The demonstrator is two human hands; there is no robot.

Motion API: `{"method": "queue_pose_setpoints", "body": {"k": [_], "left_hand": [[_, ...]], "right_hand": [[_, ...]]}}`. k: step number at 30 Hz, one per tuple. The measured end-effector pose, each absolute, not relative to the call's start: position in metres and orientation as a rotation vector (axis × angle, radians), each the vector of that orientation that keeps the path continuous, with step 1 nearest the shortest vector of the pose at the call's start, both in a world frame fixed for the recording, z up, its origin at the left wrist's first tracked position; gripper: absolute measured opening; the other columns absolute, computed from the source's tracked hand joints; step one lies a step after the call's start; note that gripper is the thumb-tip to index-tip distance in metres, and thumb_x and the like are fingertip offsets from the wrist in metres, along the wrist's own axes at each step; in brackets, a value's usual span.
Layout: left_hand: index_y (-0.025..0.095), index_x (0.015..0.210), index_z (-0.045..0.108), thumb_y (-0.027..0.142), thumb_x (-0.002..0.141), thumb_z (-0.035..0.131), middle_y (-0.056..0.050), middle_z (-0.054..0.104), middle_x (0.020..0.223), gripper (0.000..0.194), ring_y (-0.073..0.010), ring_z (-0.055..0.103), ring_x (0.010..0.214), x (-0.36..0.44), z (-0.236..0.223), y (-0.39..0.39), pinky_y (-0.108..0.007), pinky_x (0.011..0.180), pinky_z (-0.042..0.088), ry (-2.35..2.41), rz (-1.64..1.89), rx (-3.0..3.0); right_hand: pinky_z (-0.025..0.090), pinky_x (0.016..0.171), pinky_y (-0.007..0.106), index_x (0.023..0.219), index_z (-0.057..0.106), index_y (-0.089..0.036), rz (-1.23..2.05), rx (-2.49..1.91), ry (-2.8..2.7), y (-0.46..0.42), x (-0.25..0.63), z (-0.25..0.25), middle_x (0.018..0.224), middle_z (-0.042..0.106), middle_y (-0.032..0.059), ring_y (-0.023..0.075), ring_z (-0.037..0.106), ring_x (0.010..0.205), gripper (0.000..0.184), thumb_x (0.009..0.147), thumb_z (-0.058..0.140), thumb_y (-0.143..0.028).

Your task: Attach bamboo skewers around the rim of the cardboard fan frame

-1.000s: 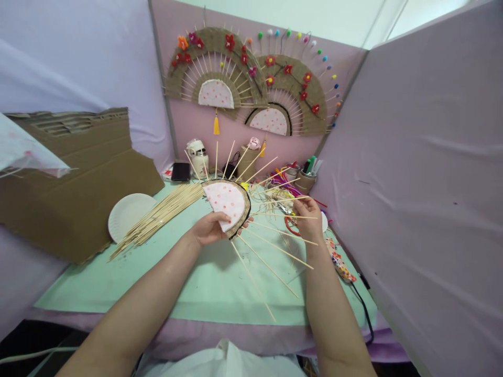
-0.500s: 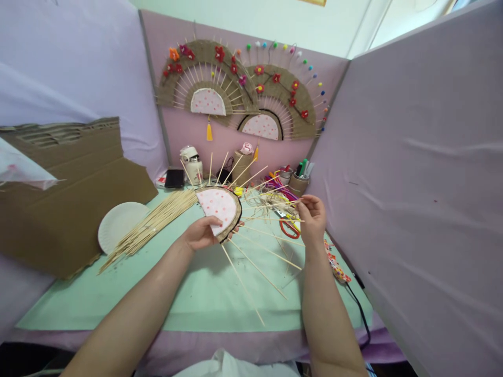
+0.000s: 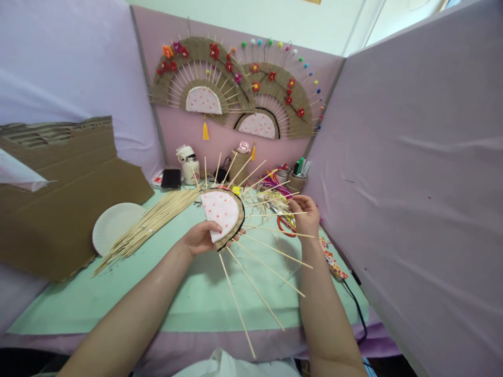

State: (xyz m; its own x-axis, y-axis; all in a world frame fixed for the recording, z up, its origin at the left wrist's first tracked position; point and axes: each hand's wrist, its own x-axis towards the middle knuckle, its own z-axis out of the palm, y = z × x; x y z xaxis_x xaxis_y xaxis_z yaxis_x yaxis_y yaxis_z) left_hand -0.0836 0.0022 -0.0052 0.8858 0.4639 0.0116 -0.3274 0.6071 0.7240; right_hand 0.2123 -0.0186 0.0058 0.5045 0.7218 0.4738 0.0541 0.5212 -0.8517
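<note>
My left hand (image 3: 202, 238) grips a half-round fan base (image 3: 222, 212) by its lower corner, thumb on top and fingertips showing beneath. The base has a white face with pink dots, a brown band and a black edge. Thin bamboo sticks (image 3: 271, 250) fan out from its curved edge towards the right and the back. At the stick ends, my right hand (image 3: 305, 214) is closed, its thumb and finger pinched at one bamboo stick. Another stick crosses in front of that hand.
A bundle of bamboo sticks (image 3: 151, 228) overlaps a white paper plate (image 3: 113, 222) on the left, beside a cardboard sheet (image 3: 74, 193). Red-handled scissors (image 3: 286, 226) and tangled twine (image 3: 271, 199) lie behind the right hand. Two decorated fans (image 3: 204, 57) hang on the back panel.
The fan base has tilted and come slightly nearer, so its lower sticks reach further down and to the right. The right hand has shifted a little left in view, still pinched.
</note>
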Motion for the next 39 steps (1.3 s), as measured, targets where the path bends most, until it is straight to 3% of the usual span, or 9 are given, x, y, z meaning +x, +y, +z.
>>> {"method": "queue_pose_setpoints", "body": {"k": [5,9,15,19,23,28,31,35,39], "left_hand": [[0.008,0.122,0.056,0.007,0.07,0.049,-0.017,0.067,0.108,0.052,-0.0248,0.065,0.094,-0.064,-0.007,-0.017,-0.032,0.076,0.052,0.155,0.383,0.811],[0.007,0.123,0.054,0.007,0.07,0.049,-0.019,0.066,0.109,0.053,-0.027,0.064,0.097,-0.05,-0.007,-0.03,-0.037,0.082,0.05,0.136,0.295,0.8],[0.007,0.125,0.053,0.006,0.071,0.049,-0.018,0.066,0.109,0.054,-0.0257,0.064,0.099,-0.046,-0.007,-0.031,-0.034,0.085,0.048,0.12,0.322,0.798],[0.008,0.125,0.052,0.006,0.072,0.05,-0.02,0.065,0.112,0.054,-0.0268,0.063,0.102,-0.051,-0.005,-0.027,-0.033,0.082,0.049,0.154,0.339,0.831],[0.009,0.122,0.054,0.005,0.072,0.05,-0.02,0.061,0.119,0.051,-0.0299,0.059,0.107,-0.056,-0.002,-0.024,-0.041,0.085,0.049,0.156,0.408,0.883],[0.011,0.123,0.054,0.002,0.068,0.05,-0.02,0.058,0.124,0.056,-0.0319,0.053,0.116,-0.057,0.003,-0.025,-0.049,0.094,0.041,0.104,0.511,0.913],[0.009,0.123,0.053,0.005,0.067,0.05,-0.02,0.059,0.123,0.057,-0.0314,0.055,0.113,-0.056,0.004,-0.025,-0.046,0.094,0.042,0.094,0.531,0.894],[0.009,0.127,0.05,0.005,0.063,0.052,-0.019,0.06,0.121,0.064,-0.0296,0.062,0.102,-0.057,0.003,-0.024,-0.035,0.081,0.049,0.126,0.581,0.905],[0.009,0.123,0.054,0.006,0.057,0.054,-0.017,0.066,0.11,0.066,-0.0281,0.066,0.091,-0.062,-0.003,-0.018,-0.032,0.071,0.052,0.191,0.612,0.897]], "right_hand": [[0.043,0.053,0.025,0.083,0.058,-0.018,0.465,-1.073,-0.991,-0.003,0.188,-0.01,0.072,0.062,0.0003,0.0119,0.053,0.057,0.02,0.07,0.064,-0.032],[0.044,0.056,0.028,0.079,0.057,-0.019,0.439,-1.147,-1.082,0.01,0.171,-0.024,0.069,0.061,0.0006,0.0144,0.054,0.06,0.017,0.069,0.061,-0.031],[0.046,0.063,0.03,0.078,0.057,-0.018,0.398,-1.177,-1.12,0.02,0.169,-0.033,0.073,0.062,0.0021,0.016,0.056,0.066,0.017,0.07,0.058,-0.032],[0.044,0.058,0.028,0.084,0.057,-0.017,0.371,-1.187,-1.031,0.02,0.174,-0.034,0.072,0.061,0.0009,0.0134,0.053,0.058,0.021,0.072,0.059,-0.034],[0.041,0.051,0.025,0.085,0.055,-0.018,0.423,-1.176,-0.987,0.019,0.174,-0.03,0.065,0.056,-0.002,0.0113,0.049,0.051,0.021,0.072,0.059,-0.033],[0.042,0.053,0.025,0.084,0.055,-0.018,0.409,-1.157,-1.023,0.015,0.172,-0.026,0.065,0.056,-0.0015,0.0113,0.05,0.054,0.018,0.074,0.059,-0.032],[0.042,0.054,0.025,0.086,0.054,-0.019,0.422,-1.125,-1.079,0.013,0.171,-0.027,0.069,0.057,-0.0012,0.0113,0.05,0.056,0.019,0.075,0.059,-0.034],[0.044,0.056,0.025,0.084,0.055,-0.018,0.423,-1.132,-1.12,0.014,0.17,-0.03,0.074,0.059,0.0002,0.012,0.052,0.06,0.02,0.074,0.059,-0.036],[0.044,0.054,0.025,0.085,0.054,-0.019,0.456,-1.115,-1.086,0.016,0.17,-0.031,0.073,0.059,-0.0005,0.0112,0.05,0.056,0.022,0.073,0.06,-0.036]]}}
